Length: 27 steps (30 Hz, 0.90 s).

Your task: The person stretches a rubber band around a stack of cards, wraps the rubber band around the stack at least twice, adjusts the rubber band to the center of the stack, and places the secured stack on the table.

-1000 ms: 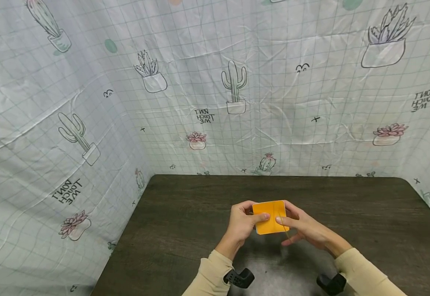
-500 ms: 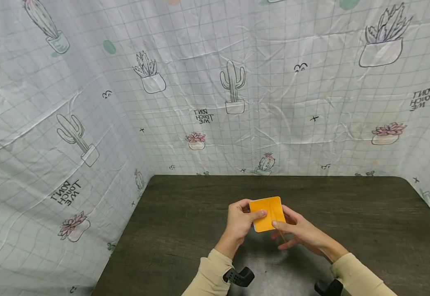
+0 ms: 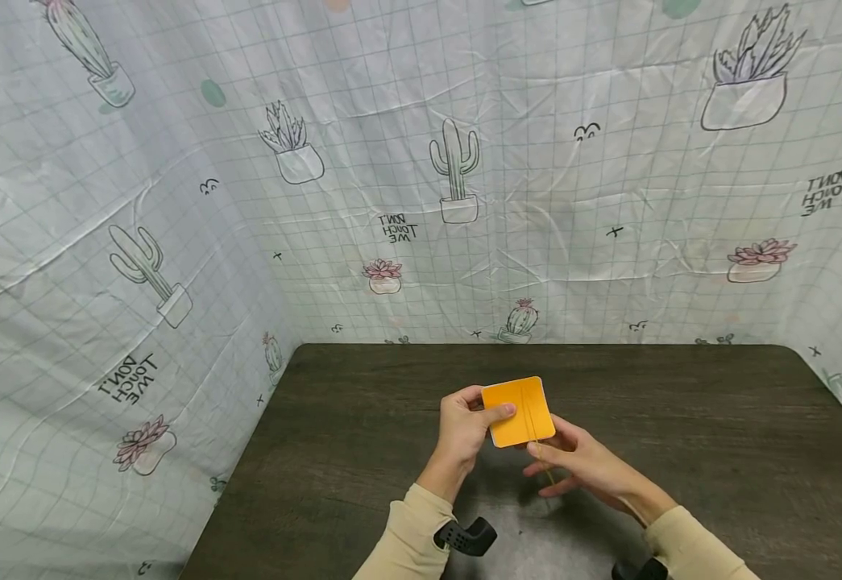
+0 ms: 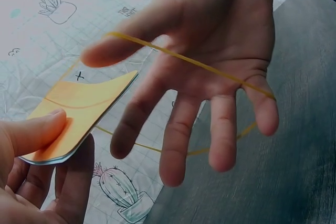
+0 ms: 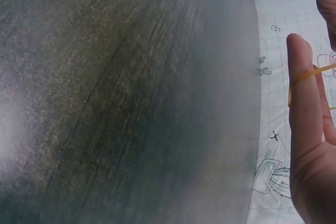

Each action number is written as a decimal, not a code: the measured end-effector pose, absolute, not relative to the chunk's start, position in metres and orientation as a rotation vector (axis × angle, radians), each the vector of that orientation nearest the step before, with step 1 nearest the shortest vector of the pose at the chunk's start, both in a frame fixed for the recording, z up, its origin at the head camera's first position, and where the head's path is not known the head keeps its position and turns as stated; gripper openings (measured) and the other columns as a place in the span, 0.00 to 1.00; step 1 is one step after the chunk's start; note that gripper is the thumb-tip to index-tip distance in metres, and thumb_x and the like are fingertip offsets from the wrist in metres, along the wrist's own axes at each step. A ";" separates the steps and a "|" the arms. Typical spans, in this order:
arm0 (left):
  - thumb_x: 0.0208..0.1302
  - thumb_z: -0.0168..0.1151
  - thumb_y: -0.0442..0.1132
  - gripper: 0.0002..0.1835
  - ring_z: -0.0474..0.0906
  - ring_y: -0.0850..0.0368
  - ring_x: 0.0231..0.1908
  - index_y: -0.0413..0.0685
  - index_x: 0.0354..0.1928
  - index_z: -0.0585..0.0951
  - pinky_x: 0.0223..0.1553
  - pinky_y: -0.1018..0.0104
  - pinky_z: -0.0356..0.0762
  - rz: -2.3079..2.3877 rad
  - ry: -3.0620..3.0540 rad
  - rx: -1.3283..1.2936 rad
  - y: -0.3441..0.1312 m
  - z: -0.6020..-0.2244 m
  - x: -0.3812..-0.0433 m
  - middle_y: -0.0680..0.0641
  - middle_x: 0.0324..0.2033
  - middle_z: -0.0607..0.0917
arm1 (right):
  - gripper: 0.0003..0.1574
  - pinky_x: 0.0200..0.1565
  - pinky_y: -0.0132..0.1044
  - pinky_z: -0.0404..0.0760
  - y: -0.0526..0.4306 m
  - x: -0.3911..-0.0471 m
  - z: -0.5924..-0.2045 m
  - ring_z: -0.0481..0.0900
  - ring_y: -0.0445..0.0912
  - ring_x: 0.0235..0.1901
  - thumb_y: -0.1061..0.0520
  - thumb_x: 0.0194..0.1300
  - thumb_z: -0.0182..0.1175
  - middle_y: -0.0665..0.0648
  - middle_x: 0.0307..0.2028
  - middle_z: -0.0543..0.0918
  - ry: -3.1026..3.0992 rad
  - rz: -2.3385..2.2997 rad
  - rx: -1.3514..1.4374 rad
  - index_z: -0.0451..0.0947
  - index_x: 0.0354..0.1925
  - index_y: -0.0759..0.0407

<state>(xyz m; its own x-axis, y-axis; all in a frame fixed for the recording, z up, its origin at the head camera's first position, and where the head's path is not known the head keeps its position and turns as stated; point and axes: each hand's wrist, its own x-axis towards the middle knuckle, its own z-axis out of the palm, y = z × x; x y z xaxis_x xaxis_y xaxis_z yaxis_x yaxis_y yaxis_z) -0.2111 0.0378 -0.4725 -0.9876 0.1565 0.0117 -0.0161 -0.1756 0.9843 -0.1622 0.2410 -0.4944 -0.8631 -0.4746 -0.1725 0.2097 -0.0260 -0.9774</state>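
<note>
My left hand (image 3: 459, 439) pinches a thin square of orange cards (image 3: 505, 436) with rounded corners, thumb on top and fingers beneath. The cards bow slightly in the left wrist view, showing a pale bluish edge. A yellow rubber band (image 4: 194, 63) loops around the cards and runs out to my right hand (image 3: 591, 463). There it passes over the thumb and little finger, stretched taut across the palm. The right fingers are spread and nearly straight, palm facing the cards. In the right wrist view the band (image 5: 315, 71) crosses one upright finger; most of that hand is out of frame.
Both hands are above a dark wood-grain table (image 3: 362, 419). A white grid-patterned cloth (image 3: 537, 177) with cactus drawings hangs behind it and along the sides. Dark wrist devices (image 3: 467, 538) sit at the ends of the cream sleeves (image 3: 416, 532).
The left hand has shifted left and slightly up, tilting the cards. The right hand has moved left and down, its thumb sliding from the card face to the lower edge, drawing the band along.
</note>
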 end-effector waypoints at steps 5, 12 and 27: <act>0.54 0.76 0.29 0.10 0.85 0.56 0.28 0.33 0.38 0.87 0.26 0.70 0.79 2.325 1.920 0.140 0.039 -0.471 -0.211 0.44 0.30 0.88 | 0.40 0.47 0.64 0.81 0.241 -0.160 -0.499 0.77 0.69 0.54 0.52 0.79 0.52 0.71 0.65 0.71 1.802 -1.936 -0.267 0.48 0.76 0.66; 0.54 0.76 0.28 0.11 0.87 0.52 0.31 0.33 0.40 0.87 0.29 0.67 0.83 2.341 1.883 0.105 0.040 -0.469 -0.212 0.44 0.32 0.88 | 0.35 0.45 0.61 0.83 0.241 -0.159 -0.506 0.81 0.63 0.51 0.51 0.77 0.55 0.72 0.63 0.74 1.833 -1.940 -0.218 0.59 0.71 0.70; 0.53 0.76 0.28 0.11 0.83 0.57 0.25 0.34 0.39 0.88 0.21 0.70 0.70 2.422 1.863 0.037 0.042 -0.464 -0.217 0.46 0.29 0.87 | 0.25 0.42 0.51 0.86 0.239 -0.155 -0.519 0.84 0.53 0.43 0.56 0.74 0.60 0.67 0.59 0.80 1.812 -1.945 -0.227 0.73 0.61 0.70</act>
<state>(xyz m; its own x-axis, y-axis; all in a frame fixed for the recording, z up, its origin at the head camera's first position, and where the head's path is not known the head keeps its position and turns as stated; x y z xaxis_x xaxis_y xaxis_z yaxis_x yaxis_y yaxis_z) -0.2172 0.0419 -0.4639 -0.9960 0.0828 -0.0333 -0.0535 -0.2543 0.9656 -0.1546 0.2394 -0.5185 -0.8762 -0.4420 -0.1923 0.2231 -0.0182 -0.9746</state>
